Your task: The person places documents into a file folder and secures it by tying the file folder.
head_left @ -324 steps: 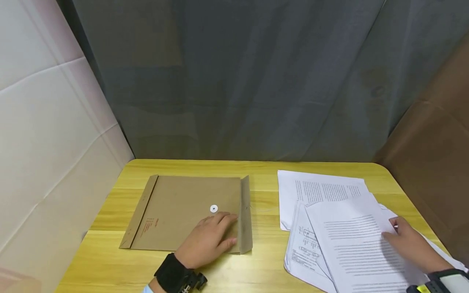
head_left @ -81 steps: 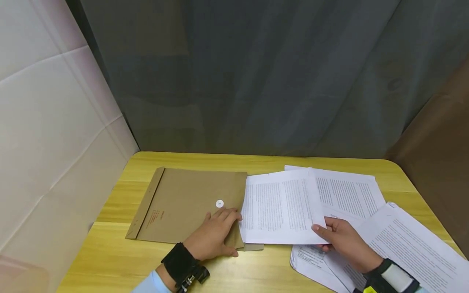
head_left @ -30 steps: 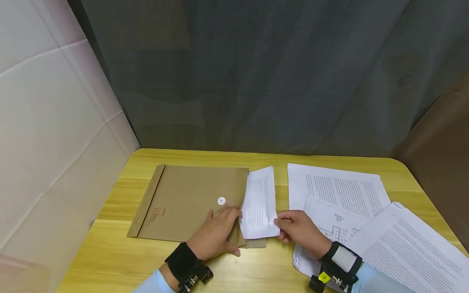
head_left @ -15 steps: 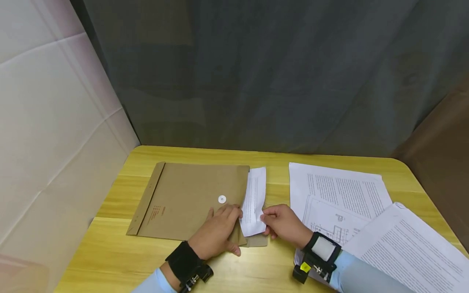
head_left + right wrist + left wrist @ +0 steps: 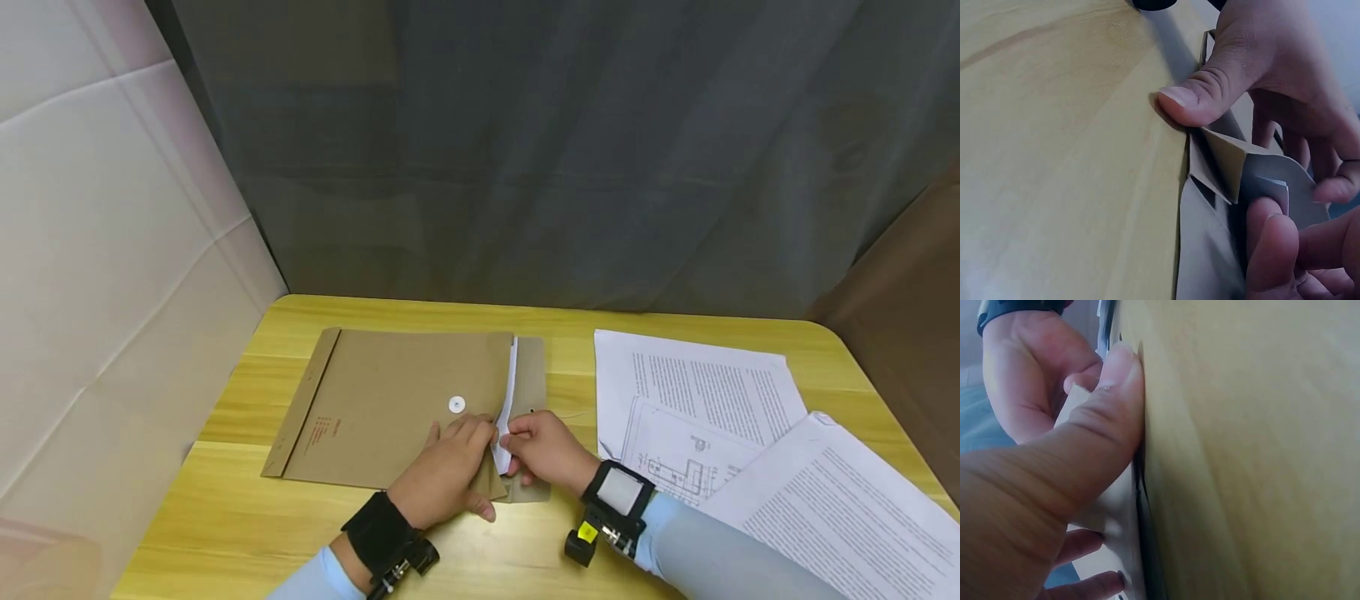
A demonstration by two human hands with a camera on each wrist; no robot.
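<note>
A yellow wooden table (image 5: 225, 517) stands against grey curtain (image 5: 525, 150) and white padded wall (image 5: 97, 250).

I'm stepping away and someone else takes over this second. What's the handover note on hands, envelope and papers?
Left hand holds the brown envelope's mouth open at its near right corner.
Right hand pinches the white sheet, nearly all inside; only a thin edge shows.
Flap lies open on the table.
Left: seat that sheet; loose papers lie at the right.

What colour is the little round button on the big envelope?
The button is white, on the brown envelope. The head view shows it best.
</note>
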